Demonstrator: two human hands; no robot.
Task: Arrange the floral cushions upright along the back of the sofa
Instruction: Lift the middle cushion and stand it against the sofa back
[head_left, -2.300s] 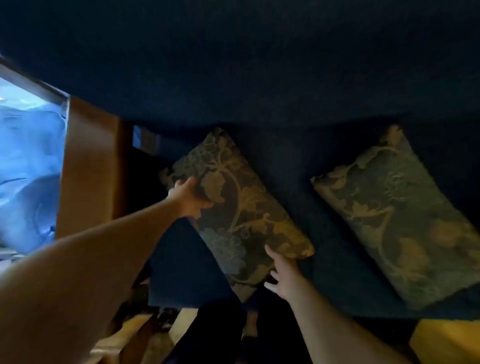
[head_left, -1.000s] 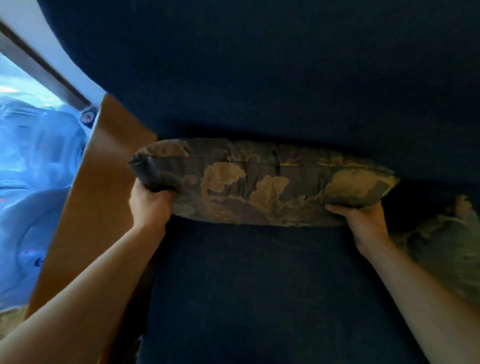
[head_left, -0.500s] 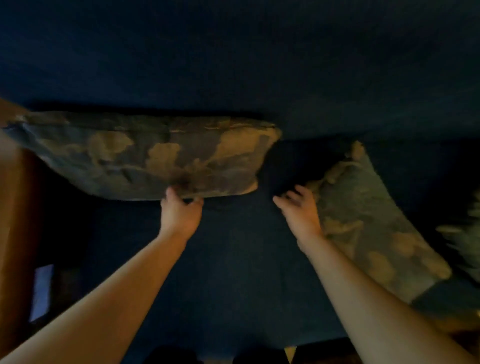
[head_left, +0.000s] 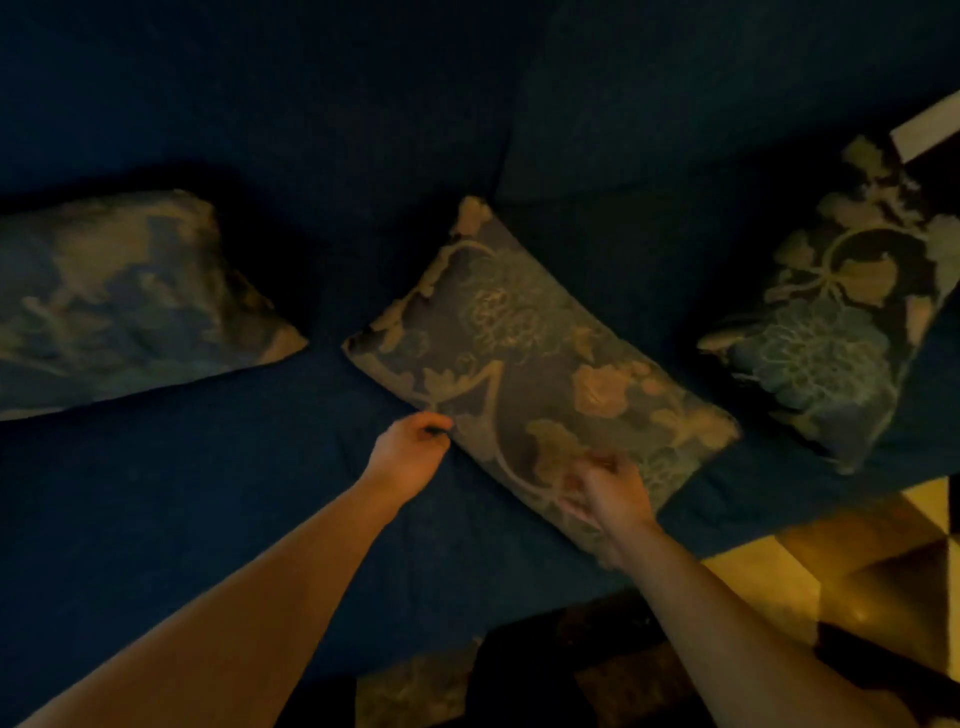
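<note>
Where the left hand (head_left: 410, 457) meets the middle cushion (head_left: 540, 364), its fingers are curled and pinching the cushion's near-left edge; the right hand (head_left: 608, 493) lies on the near corner with fingers bent onto the fabric, though motion blur hides whether they actually clamp it. Middle cushion: flat on the seat of the dark blue sofa (head_left: 208, 493), rotated, long axis running diagonally from far-left, close to the backrest, to near-right. Its near corner sits close to the seat's front edge. Left cushion (head_left: 130, 301): propped against the backrest, long axis roughly across the sofa, well apart from the middle one, with a bare strip of seat between them. Right cushion (head_left: 841, 312): tilted, long axis pointing away toward the backrest, also separated from the middle cushion by open seat. Bare backrest is visible behind the middle cushion. Patterned floor (head_left: 831, 571) shows beyond the seat's front edge, lower right.
</note>
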